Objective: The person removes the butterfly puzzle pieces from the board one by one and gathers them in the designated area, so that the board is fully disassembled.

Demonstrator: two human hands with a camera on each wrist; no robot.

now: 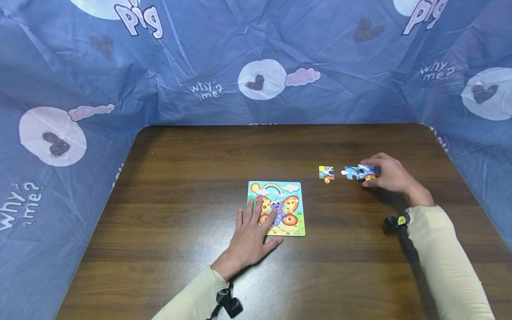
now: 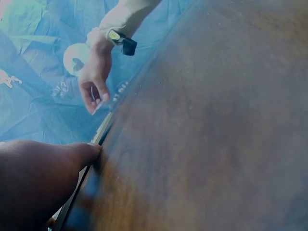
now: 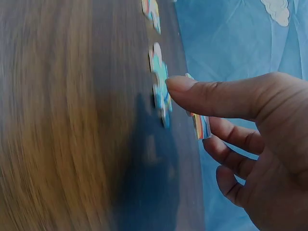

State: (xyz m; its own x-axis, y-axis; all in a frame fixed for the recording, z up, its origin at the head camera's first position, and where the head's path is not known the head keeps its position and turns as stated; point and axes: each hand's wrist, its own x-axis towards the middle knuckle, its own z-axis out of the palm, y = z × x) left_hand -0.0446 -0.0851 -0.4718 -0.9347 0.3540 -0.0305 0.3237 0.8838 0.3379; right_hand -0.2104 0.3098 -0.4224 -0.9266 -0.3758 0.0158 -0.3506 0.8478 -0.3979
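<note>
My left hand lies with straight, spread fingers over the lower left of a square butterfly puzzle, covering part of the picture. In the left wrist view its thumb is at the board's edge. Off to the right, my right hand pinches a blue and rainbow-striped puzzle piece between thumb and fingers, raised over the table. Close beside it, a blue puzzle piece lies on the wood. Further left is a yellow and blue puzzle piece with a rounded tab toward me.
The brown wooden table has rounded far corners. A blue printed cloth hangs behind it and along both sides. Each wrist wears a small black camera, the right one hanging just over the tabletop.
</note>
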